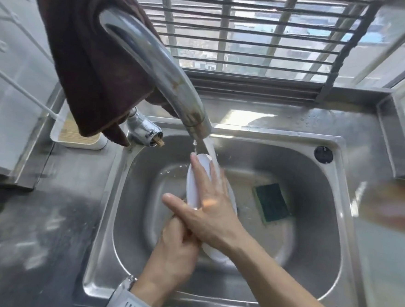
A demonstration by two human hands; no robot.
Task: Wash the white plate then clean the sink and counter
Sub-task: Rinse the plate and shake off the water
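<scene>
The white plate [195,188], smooth and oval-looking on edge, stands tilted over the steel sink [314,185] under the curved chrome tap [159,64]. The left hand [177,252] grips its lower rim, fingers curled; the right hand [211,202] lies flat on it, fingers straight. A green sponge [271,201] lies in the basin.

The tap [155,61] arches over the sink [324,185] from the back left, its stream falling on the plate [194,188], which stands on edge mid-basin with both hands on it. A brown cloth [88,56] hangs over the tap's rear. A green sponge [271,201] lies right of the plate; the basin beyond it is open. The tabletop [48,214] on the left lies bare.
</scene>
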